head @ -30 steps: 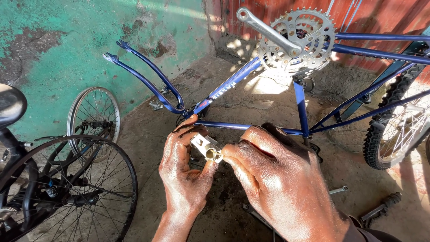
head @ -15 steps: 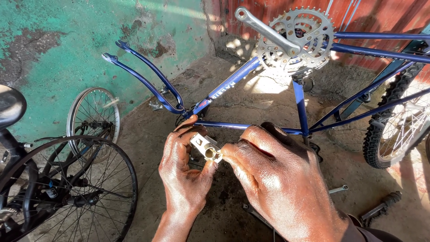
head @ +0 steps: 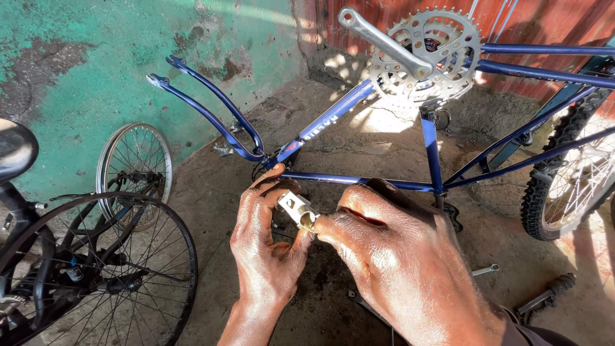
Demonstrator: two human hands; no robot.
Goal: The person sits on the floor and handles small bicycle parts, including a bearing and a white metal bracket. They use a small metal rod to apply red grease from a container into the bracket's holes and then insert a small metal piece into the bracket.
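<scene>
My left hand (head: pixel 266 240) and my right hand (head: pixel 400 256) meet at the picture's centre, both closed on a small silver metal bicycle part (head: pixel 298 209) with holes in it and a brass-coloured end. The left fingers pinch its upper end, the right fingertips grip its lower end. Behind the hands stands an upside-down blue bicycle frame (head: pixel 333 122), its fork (head: pixel 211 109) pointing up to the left. Its silver chainring and crank arm (head: pixel 426 54) are at the top.
A loose spoked rim (head: pixel 134 170) leans on the green wall. A black bicycle's wheel (head: pixel 102 275) and saddle (head: pixel 14 148) fill the lower left. A knobby tyre (head: pixel 567 173) is at right. A spanner (head: pixel 485 270) and a pedal (head: pixel 548 296) lie on the dirt floor.
</scene>
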